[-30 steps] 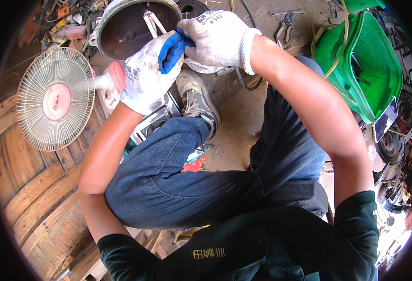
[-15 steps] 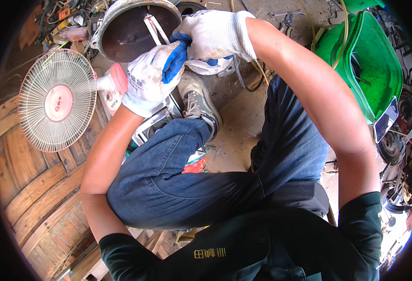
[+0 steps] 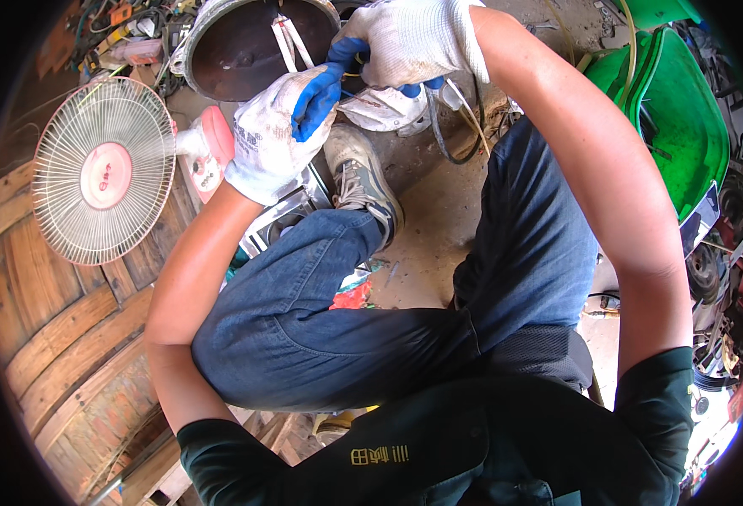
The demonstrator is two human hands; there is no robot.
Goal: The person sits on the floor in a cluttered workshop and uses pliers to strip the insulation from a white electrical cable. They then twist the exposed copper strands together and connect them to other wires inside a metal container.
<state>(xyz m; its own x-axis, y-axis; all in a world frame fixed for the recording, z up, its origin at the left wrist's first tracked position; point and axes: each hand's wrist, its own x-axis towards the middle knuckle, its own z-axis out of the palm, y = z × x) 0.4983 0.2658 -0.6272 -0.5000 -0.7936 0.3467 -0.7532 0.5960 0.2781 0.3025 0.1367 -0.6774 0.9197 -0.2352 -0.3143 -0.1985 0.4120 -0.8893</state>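
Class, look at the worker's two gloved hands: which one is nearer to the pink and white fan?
Left. The left hand is just right of the fan, close to its pink base; the right hand is farther right, beyond the left one.

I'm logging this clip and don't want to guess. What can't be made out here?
- Head view: what the left hand and right hand pinch between them; gloved fingers cover it.
- Round dark pan: far rim cut off by the top edge.
- Clutter beside the green tub: squeezed small at the fisheye rim.
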